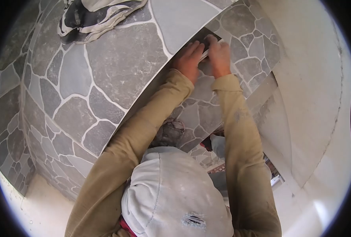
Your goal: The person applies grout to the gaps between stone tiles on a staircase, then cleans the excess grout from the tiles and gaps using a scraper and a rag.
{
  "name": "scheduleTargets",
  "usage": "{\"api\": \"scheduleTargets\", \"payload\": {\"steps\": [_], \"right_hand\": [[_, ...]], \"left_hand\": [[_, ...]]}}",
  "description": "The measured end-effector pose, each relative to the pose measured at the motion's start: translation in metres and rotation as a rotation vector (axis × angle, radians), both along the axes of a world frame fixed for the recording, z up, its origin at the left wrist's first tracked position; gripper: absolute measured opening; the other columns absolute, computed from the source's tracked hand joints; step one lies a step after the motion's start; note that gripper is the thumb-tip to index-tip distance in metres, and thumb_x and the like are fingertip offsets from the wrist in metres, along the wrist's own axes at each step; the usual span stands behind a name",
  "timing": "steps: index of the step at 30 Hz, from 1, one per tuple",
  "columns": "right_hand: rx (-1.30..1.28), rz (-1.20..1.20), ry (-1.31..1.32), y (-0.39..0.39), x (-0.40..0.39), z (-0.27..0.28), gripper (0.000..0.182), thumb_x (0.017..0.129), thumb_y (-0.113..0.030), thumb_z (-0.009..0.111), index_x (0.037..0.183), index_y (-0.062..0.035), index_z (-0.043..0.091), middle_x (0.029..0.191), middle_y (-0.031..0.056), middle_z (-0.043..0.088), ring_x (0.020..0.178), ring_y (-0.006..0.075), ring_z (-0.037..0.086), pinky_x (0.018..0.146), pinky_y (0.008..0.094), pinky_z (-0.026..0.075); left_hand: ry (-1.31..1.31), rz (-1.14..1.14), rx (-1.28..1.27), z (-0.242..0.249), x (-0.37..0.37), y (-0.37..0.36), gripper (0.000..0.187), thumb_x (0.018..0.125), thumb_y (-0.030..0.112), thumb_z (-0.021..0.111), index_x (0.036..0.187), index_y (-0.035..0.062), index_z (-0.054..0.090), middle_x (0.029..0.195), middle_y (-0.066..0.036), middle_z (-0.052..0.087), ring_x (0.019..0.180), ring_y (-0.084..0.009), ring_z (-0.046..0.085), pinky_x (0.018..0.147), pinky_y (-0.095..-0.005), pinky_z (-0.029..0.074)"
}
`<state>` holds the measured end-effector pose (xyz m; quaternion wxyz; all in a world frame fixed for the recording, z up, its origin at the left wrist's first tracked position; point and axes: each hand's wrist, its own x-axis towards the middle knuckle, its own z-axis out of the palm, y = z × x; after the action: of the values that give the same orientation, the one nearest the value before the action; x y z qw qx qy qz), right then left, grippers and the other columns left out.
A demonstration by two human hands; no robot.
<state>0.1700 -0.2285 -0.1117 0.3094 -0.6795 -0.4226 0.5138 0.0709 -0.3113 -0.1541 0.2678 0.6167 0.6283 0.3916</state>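
Note:
Both hands reach forward to a dark flat piece [202,39] with a pale edge, under the edge of a stone-patterned step [124,63]. My left hand [189,61] rests at its left side, fingers pointing up and pressed together against it. On the right side, my right hand [219,55] has its fingers bent over the pale edge, as if in a grip. The fingertips are partly blurred, and the far part of the dark piece is hidden by the step edge.
A crumpled black and white cloth [94,19] lies on the upper step. A pale wall [310,79] curves along the right. My knee in light, torn trousers [175,189] is below. A dark round object [170,132] sits beside my left sleeve.

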Motion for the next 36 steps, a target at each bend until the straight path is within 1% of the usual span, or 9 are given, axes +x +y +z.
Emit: {"api": "scheduleTargets", "payload": {"steps": [1, 3, 4, 6, 9, 13, 16, 18, 36], "right_hand": [[0.005, 0.004, 0.005, 0.002, 0.007, -0.002, 0.026, 0.092, -0.016, 0.057, 0.089, 0.0087, 0.063, 0.074, 0.019, 0.066, 0.058, 0.0258, 0.064, 0.049, 0.0364, 0.051], [0.694, 0.144, -0.457, 0.007, 0.028, -0.005, 0.033, 0.088, -0.012, 0.06, 0.117, 0.0034, 0.062, 0.111, 0.0224, 0.066, 0.099, 0.0316, 0.066, 0.083, 0.0447, 0.054], [0.693, 0.152, -0.459, 0.004, 0.038, 0.004, 0.033, 0.088, -0.012, 0.06, 0.117, 0.0034, 0.062, 0.111, 0.0224, 0.066, 0.099, 0.0316, 0.066, 0.083, 0.0447, 0.054], [0.871, 0.747, -0.688, -0.014, 0.056, 0.027, 0.052, 0.082, -0.011, 0.064, 0.134, -0.006, 0.056, 0.138, 0.0168, 0.056, 0.129, 0.033, 0.05, 0.108, 0.0518, 0.038], [0.766, 1.077, -0.896, -0.049, 0.054, 0.021, 0.053, 0.08, -0.011, 0.064, 0.133, -0.0087, 0.059, 0.139, 0.0101, 0.057, 0.135, 0.0321, 0.047, 0.113, 0.0541, 0.034], [0.855, 0.91, -0.953, -0.009, 0.052, -0.01, 0.046, 0.085, -0.01, 0.058, 0.131, -0.009, 0.061, 0.138, 0.0074, 0.059, 0.137, 0.0289, 0.047, 0.114, 0.0555, 0.033], [0.822, 0.899, -0.854, -0.008, 0.047, -0.017, 0.055, 0.079, -0.005, 0.06, 0.133, -0.0094, 0.061, 0.14, 0.0082, 0.059, 0.137, 0.0296, 0.047, 0.115, 0.0544, 0.033], [0.85, 0.992, -0.734, -0.031, 0.049, -0.02, 0.038, 0.088, -0.011, 0.054, 0.124, -0.0092, 0.067, 0.132, 0.0075, 0.064, 0.129, 0.0268, 0.054, 0.114, 0.051, 0.035], [0.954, 0.966, -0.73, -0.01, 0.049, -0.019, 0.032, 0.086, -0.012, 0.055, 0.114, -0.007, 0.07, 0.122, 0.0095, 0.068, 0.12, 0.0272, 0.06, 0.111, 0.0482, 0.039]], "left_hand": [[0.012, 0.004, 0.014, 0.0, 0.0, 0.002, 0.066, 0.074, -0.015, 0.051, 0.136, 0.0055, 0.057, 0.144, -0.019, 0.054, 0.134, -0.0376, 0.05, 0.111, -0.0424, 0.043], [0.011, -0.014, 0.005, 0.005, -0.004, -0.016, 0.063, 0.075, -0.013, 0.055, 0.136, 0.0049, 0.056, 0.143, -0.019, 0.054, 0.133, -0.0389, 0.05, 0.111, -0.0447, 0.042], [0.003, -0.043, -0.01, 0.008, -0.003, -0.029, 0.061, 0.076, -0.01, 0.059, 0.135, 0.0044, 0.056, 0.142, -0.019, 0.055, 0.132, -0.0402, 0.051, 0.111, -0.0469, 0.042], [0.037, -0.055, -0.015, 0.006, -0.002, -0.053, 0.061, 0.076, -0.008, 0.059, 0.136, 0.0044, 0.055, 0.142, -0.019, 0.054, 0.133, -0.0398, 0.05, 0.112, -0.0486, 0.041], [0.078, -0.064, 0.006, 0.003, -0.001, -0.044, 0.06, 0.077, -0.006, 0.059, 0.137, 0.0038, 0.054, 0.142, -0.018, 0.055, 0.133, -0.0396, 0.05, 0.112, -0.0512, 0.039], [0.117, -0.081, 0.099, -0.014, 0.005, 0.012, 0.073, 0.071, -0.014, 0.055, 0.142, 0.0004, 0.05, 0.145, -0.02, 0.052, 0.136, -0.0401, 0.047, 0.115, -0.05, 0.037], [0.068, -0.031, 0.089, -0.011, 0.006, -0.012, 0.071, 0.07, -0.014, 0.055, 0.14, -0.0011, 0.051, 0.144, -0.021, 0.053, 0.134, -0.041, 0.048, 0.114, -0.0496, 0.037], [0.103, -0.029, 0.053, -0.007, 0.003, -0.038, 0.065, 0.073, -0.01, 0.059, 0.137, -0.0004, 0.052, 0.141, -0.021, 0.055, 0.131, -0.041, 0.05, 0.112, -0.0507, 0.039], [0.052, -0.065, 0.214, -0.023, -0.002, -0.024, 0.055, 0.078, -0.007, 0.06, 0.132, 0.0009, 0.055, 0.14, -0.022, 0.055, 0.131, -0.0405, 0.051, 0.111, -0.0458, 0.042]]}}
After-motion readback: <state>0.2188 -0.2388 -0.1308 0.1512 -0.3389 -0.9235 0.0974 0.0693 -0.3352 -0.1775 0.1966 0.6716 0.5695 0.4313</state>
